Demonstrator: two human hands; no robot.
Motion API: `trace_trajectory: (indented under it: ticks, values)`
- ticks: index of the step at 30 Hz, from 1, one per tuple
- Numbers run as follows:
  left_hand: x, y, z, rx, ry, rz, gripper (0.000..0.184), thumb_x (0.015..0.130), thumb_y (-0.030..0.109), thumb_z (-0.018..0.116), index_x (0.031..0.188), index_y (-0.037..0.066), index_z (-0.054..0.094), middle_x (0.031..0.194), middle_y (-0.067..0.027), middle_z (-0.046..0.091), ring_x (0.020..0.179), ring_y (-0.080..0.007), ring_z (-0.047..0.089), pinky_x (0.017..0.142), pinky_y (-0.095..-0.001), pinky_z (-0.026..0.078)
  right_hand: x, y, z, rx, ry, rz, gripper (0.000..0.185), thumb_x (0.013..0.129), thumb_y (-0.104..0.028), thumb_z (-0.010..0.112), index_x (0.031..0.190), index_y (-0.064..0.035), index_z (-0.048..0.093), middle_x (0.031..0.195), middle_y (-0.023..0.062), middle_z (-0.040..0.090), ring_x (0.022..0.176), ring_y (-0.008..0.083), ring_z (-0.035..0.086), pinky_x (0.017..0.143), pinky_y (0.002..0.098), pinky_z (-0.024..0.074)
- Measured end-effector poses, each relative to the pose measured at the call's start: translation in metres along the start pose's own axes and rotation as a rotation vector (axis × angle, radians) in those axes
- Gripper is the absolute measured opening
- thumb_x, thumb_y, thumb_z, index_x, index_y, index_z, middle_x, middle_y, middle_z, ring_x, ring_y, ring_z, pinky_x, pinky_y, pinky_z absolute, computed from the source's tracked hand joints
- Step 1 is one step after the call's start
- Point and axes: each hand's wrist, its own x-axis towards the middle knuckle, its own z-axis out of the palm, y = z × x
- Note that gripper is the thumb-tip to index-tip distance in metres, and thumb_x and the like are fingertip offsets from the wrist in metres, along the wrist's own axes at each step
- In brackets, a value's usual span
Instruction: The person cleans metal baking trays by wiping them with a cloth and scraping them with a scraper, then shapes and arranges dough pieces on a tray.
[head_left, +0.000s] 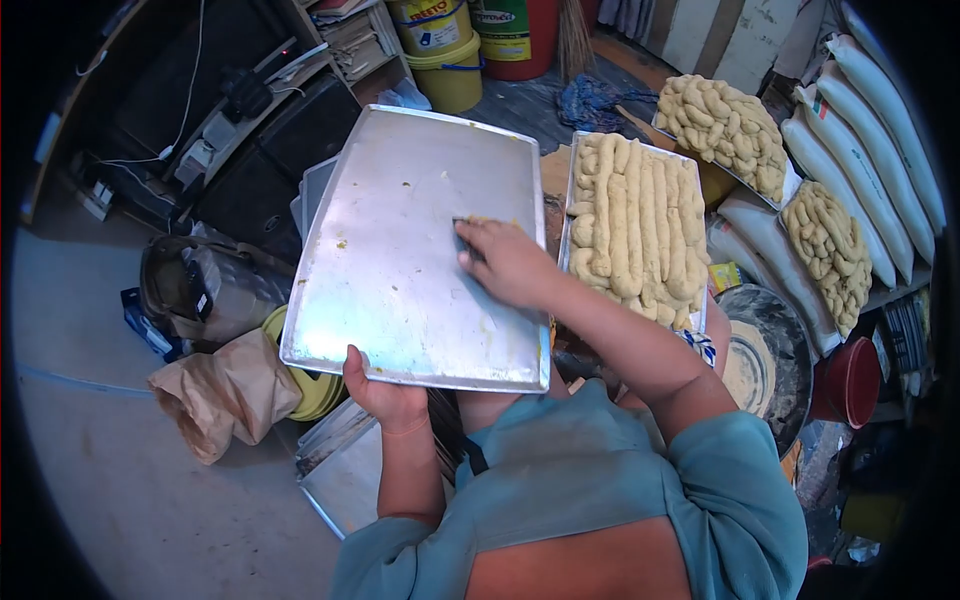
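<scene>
A metal baking tray point(400, 260) with a raised rim lies tilted across my lap, a few small yellowish-brown specks on its surface. My left hand point(385, 397) grips its near edge, the thumb over the rim and the other fingers hidden underneath. On the tray's right half, my right hand point(505, 262) presses down with fingers bent together. Something small and yellowish shows at those fingertips, too little to name. To the right, a second tray point(567, 215) carries long rolled ropes of dough point(640, 225) side by side.
Shaped dough point(722, 130) fills another tray at the back right, beside stacked white sacks point(860, 150). A black basin point(795, 350) with flour and a red bucket point(848, 382) stand at right. At left are a brown paper bag point(235, 390), a bag point(200, 285) and more trays point(350, 480).
</scene>
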Motion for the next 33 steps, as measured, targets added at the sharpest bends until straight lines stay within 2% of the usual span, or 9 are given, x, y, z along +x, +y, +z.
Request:
trace_trajectory:
  ticks: [9, 12, 16, 18, 19, 25, 27, 30, 33]
  values:
    - [-0.015, 0.007, -0.019, 0.004, 0.024, -0.048, 0.067, 0.084, 0.037, 0.055, 0.137, 0.002, 0.034, 0.134, -0.0135, 0.046, 0.124, -0.0300, 0.044, 0.106, -0.0432, 0.033, 0.072, 0.095, -0.003, -0.025, 0.006, 0.117, 0.045, 0.087, -0.009, 0.046, 0.131, -0.0015, 0.047, 0.131, 0.0189, 0.051, 0.117, 0.0321, 0.051, 0.102, 0.0385, 0.0391]
    - [-0.010, 0.002, -0.017, 0.003, 0.030, -0.041, 0.067, 0.084, 0.037, 0.056, 0.137, 0.001, 0.035, 0.133, -0.0134, 0.046, 0.124, -0.0298, 0.044, 0.106, -0.0426, 0.034, 0.055, 0.079, 0.011, -0.024, 0.177, -0.052, 0.045, 0.089, -0.005, 0.045, 0.134, -0.0037, 0.045, 0.133, 0.0199, 0.049, 0.119, 0.0348, 0.050, 0.104, 0.0376, 0.0382]
    - [-0.001, -0.005, -0.015, 0.023, 0.044, -0.038, 0.067, 0.083, 0.036, 0.056, 0.136, 0.001, 0.035, 0.133, -0.0138, 0.046, 0.124, -0.0295, 0.045, 0.106, -0.0421, 0.033, -0.005, -0.014, 0.019, -0.011, -0.021, -0.197, 0.045, 0.088, -0.008, 0.045, 0.131, 0.0011, 0.046, 0.132, 0.0252, 0.048, 0.124, 0.0366, 0.046, 0.106, 0.0421, 0.0353]
    - [-0.001, -0.007, -0.014, 0.043, 0.053, -0.030, 0.067, 0.083, 0.035, 0.056, 0.137, 0.001, 0.035, 0.133, -0.0142, 0.046, 0.124, -0.0297, 0.045, 0.106, -0.0420, 0.033, -0.021, -0.035, 0.034, -0.046, -0.045, -0.279, 0.048, 0.085, -0.013, 0.052, 0.130, 0.0017, 0.047, 0.132, 0.0246, 0.048, 0.122, 0.0367, 0.048, 0.105, 0.0438, 0.0359]
    - [-0.002, -0.008, -0.015, 0.052, 0.061, -0.022, 0.068, 0.083, 0.035, 0.056, 0.137, 0.001, 0.034, 0.134, -0.0144, 0.046, 0.124, -0.0299, 0.044, 0.107, -0.0421, 0.033, -0.020, -0.038, 0.039, -0.067, 0.007, -0.276, 0.052, 0.080, -0.013, 0.057, 0.129, 0.0026, 0.047, 0.131, 0.0239, 0.048, 0.120, 0.0364, 0.048, 0.106, 0.0440, 0.0353]
    - [-0.022, 0.015, -0.014, 0.042, 0.022, -0.008, 0.072, 0.081, 0.036, 0.058, 0.139, 0.001, 0.032, 0.135, -0.0149, 0.045, 0.126, -0.0316, 0.043, 0.107, -0.0433, 0.034, 0.061, 0.007, 0.031, -0.004, 0.130, -0.033, 0.045, 0.086, -0.013, 0.052, 0.128, 0.0038, 0.048, 0.128, 0.0229, 0.051, 0.119, 0.0359, 0.049, 0.103, 0.0384, 0.0369]
    - [-0.027, 0.024, -0.016, 0.050, 0.003, -0.008, 0.073, 0.081, 0.036, 0.057, 0.139, 0.002, 0.032, 0.136, -0.0150, 0.045, 0.126, -0.0319, 0.043, 0.107, -0.0438, 0.034, 0.087, 0.026, 0.026, 0.044, 0.085, 0.063, 0.051, 0.080, -0.012, 0.055, 0.128, 0.0020, 0.048, 0.130, 0.0238, 0.049, 0.122, 0.0356, 0.047, 0.106, 0.0421, 0.0342]
    - [-0.029, 0.029, -0.020, 0.065, 0.018, -0.013, 0.073, 0.081, 0.036, 0.056, 0.140, 0.002, 0.031, 0.136, -0.0153, 0.044, 0.126, -0.0321, 0.043, 0.107, -0.0442, 0.034, 0.110, 0.053, 0.024, -0.019, 0.126, 0.166, 0.051, 0.082, -0.015, 0.055, 0.130, 0.0018, 0.047, 0.133, 0.0243, 0.047, 0.124, 0.0351, 0.046, 0.107, 0.0407, 0.0344]
    - [-0.022, 0.028, -0.027, 0.042, 0.033, -0.010, 0.070, 0.082, 0.036, 0.055, 0.139, 0.001, 0.033, 0.136, -0.0153, 0.044, 0.125, -0.0319, 0.044, 0.107, -0.0441, 0.034, 0.102, 0.048, 0.033, -0.135, 0.194, 0.054, 0.045, 0.088, -0.011, 0.045, 0.132, 0.0019, 0.044, 0.134, 0.0238, 0.046, 0.126, 0.0341, 0.044, 0.107, 0.0418, 0.0336]
